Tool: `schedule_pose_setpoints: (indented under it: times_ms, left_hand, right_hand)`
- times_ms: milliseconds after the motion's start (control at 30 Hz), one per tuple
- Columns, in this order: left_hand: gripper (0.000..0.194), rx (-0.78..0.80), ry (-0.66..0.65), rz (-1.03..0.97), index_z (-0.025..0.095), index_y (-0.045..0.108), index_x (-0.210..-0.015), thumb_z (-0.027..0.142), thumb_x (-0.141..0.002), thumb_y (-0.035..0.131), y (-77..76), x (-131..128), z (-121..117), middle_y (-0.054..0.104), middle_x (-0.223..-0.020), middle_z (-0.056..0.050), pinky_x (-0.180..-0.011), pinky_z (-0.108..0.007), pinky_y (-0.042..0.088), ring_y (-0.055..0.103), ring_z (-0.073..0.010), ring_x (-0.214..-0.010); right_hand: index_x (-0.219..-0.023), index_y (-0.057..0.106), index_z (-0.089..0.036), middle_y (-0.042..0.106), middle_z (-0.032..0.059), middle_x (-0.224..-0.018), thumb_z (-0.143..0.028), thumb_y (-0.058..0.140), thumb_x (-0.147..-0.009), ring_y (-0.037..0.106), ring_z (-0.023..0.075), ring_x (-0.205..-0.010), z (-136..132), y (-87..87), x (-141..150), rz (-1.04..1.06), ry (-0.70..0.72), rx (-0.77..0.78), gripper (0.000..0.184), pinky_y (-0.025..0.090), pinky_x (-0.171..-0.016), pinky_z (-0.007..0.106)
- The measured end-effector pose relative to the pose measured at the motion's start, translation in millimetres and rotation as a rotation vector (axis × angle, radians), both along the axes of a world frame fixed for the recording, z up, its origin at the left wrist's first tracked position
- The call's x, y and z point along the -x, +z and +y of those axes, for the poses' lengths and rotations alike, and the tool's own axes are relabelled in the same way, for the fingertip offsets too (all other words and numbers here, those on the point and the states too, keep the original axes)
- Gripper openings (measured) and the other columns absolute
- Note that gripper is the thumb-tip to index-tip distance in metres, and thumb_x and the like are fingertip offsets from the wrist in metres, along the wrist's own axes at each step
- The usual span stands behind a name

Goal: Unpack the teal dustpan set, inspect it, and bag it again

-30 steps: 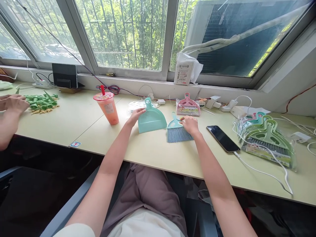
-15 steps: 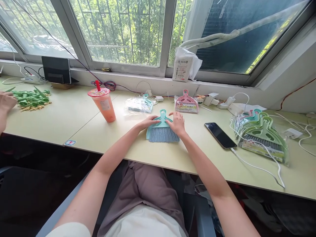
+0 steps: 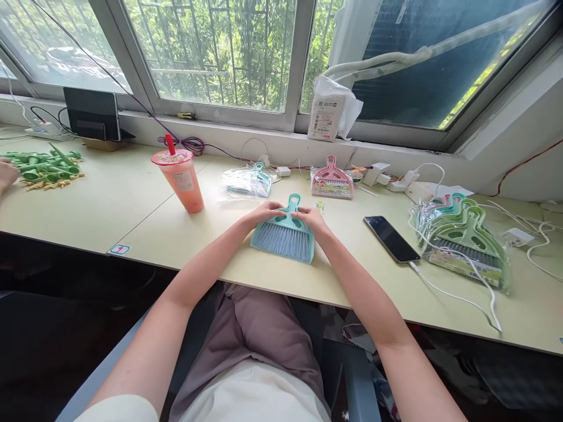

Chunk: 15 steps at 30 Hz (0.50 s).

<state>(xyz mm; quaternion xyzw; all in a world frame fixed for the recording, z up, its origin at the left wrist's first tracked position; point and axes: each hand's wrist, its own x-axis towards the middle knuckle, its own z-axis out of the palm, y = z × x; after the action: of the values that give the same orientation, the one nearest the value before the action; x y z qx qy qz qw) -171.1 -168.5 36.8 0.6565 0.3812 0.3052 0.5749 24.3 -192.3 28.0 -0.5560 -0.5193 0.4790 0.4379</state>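
Observation:
A mint-green mini dustpan and brush set [image 3: 284, 237] is in front of me, its grey-blue bristles facing me and the dustpan's edge showing around them. My left hand [image 3: 265, 213] grips its upper left side, thumb on top. On the upper right side my right hand [image 3: 311, 217] holds it the same way; the fingers beneath are partly hidden. The looped handle [image 3: 293, 201] sticks up between both hands. Just behind my right hand lies a small printed card [image 3: 320, 206]. Farther back are a pink wrapped set [image 3: 332, 180] and a mint set in clear plastic [image 3: 250, 181].
Several wrapped dustpan sets [image 3: 468, 240] lie to the right, beside a phone [image 3: 391, 239] on a white cable. A tall orange drink [image 3: 182, 181] stands left. At far left, another person's hand [image 3: 6, 173] is by green plastic pieces [image 3: 41, 164]. A tablet [image 3: 93, 114] stands behind.
The brush now sits within the dustpan's outline, and the set is turned slightly, its rim showing below the bristles. My right hand has moved lower and closed around the side. The printed card has come into view.

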Motion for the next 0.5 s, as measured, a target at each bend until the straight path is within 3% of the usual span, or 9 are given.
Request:
schedule_pose_setpoints:
  times_ms: [133,267,400,500]
  left_hand:
    - [0.041,-0.026,0.028,-0.041,0.016,0.074,-0.093,0.044,-0.064,0.080,5.6,1.8,-2.0,0.072,-0.086,-0.006,-0.073,-0.034,0.049,0.067,-0.0213,-0.077]
    - [0.043,0.073,-0.028,0.022,0.019,0.074,-0.097,0.050,-0.067,0.079,5.9,6.6,-0.5,0.073,-0.093,-0.009,-0.072,-0.037,0.051,0.070,-0.0264,-0.083]
    - [0.038,0.123,0.041,0.051,0.017,0.074,-0.088,0.043,-0.062,0.084,-2.0,10.5,6.3,0.073,-0.091,-0.013,-0.076,-0.043,0.052,0.070,-0.0319,-0.086]
    - [0.042,0.109,0.114,-0.095,0.018,0.072,-0.094,0.046,-0.064,0.082,-11.6,13.9,15.6,0.073,-0.095,-0.013,-0.082,-0.044,0.052,0.069,-0.0331,-0.093]
  right_hand:
    - [-0.102,0.072,-0.014,0.074,0.0136,-0.103,-0.025,0.077,-0.070,0.069,0.0271,-0.097,1.9,-0.5,3.9,0.014,-0.037,-0.053,0.034,0.055,-0.087,0.040]
    - [-0.109,0.070,-0.015,0.073,0.0144,-0.109,-0.038,0.064,-0.086,0.067,0.0259,-0.103,8.5,-3.1,-4.9,-0.091,-0.038,-0.136,0.033,0.052,-0.092,0.039]
    - [-0.122,0.066,-0.017,0.059,0.0155,-0.137,-0.037,0.031,-0.100,0.046,0.0271,-0.134,14.9,-9.1,-31.6,-0.613,-0.163,-0.263,0.046,0.035,-0.110,0.049]
    - [-0.138,0.054,-0.015,0.040,0.0208,-0.153,-0.043,0.044,-0.096,0.026,0.0341,-0.146,17.9,-17.3,-53.9,-0.966,-0.239,-0.192,0.052,0.024,-0.111,0.062]
